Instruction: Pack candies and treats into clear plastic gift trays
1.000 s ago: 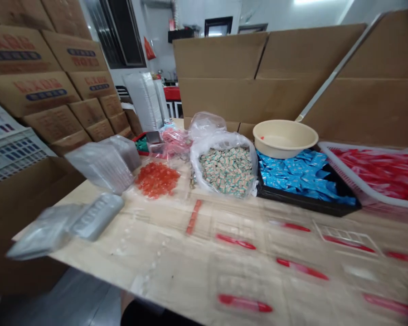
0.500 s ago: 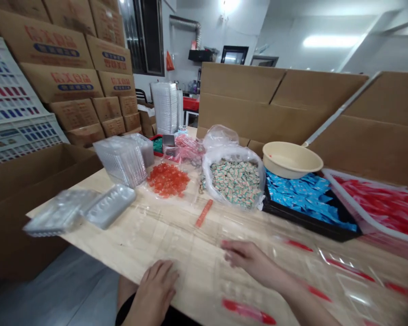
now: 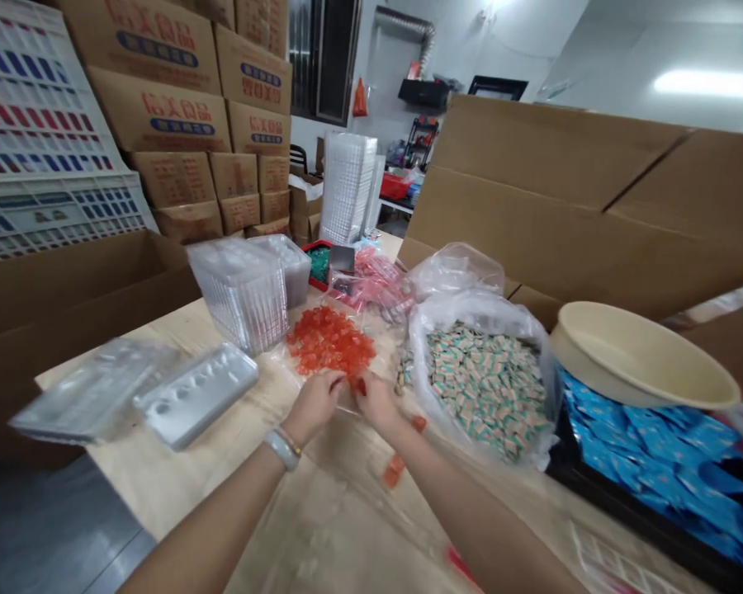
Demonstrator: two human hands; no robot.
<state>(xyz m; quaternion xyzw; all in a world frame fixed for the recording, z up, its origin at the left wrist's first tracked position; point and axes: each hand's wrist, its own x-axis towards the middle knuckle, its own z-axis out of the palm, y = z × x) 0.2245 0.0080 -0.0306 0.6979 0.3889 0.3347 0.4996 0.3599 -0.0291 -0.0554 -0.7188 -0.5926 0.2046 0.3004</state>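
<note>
Both my arms reach forward over the wooden table (image 3: 161, 487). My left hand (image 3: 313, 402) and my right hand (image 3: 375, 400) meet at the near edge of a pile of small orange-red wrapped candies (image 3: 328, 351) lying on clear plastic. The fingers of both hands are curled in a pinch on candies at the pile's edge. A bracelet sits on my left wrist. A loose orange-red strip (image 3: 399, 462) lies on the table just under my right forearm.
A clear bag of green-and-tan wrapped candies (image 3: 483, 388) is right of the hands, then a beige bowl (image 3: 637, 363) over a black tray of blue packets (image 3: 656, 470). Stacked clear plastic trays (image 3: 241, 289) and flat tray lids (image 3: 191, 392) lie to the left. Cardboard boxes surround the table.
My hands went from the table's near edge forward to the orange-red candy pile and closed on it. The camera moved closer and turned left.
</note>
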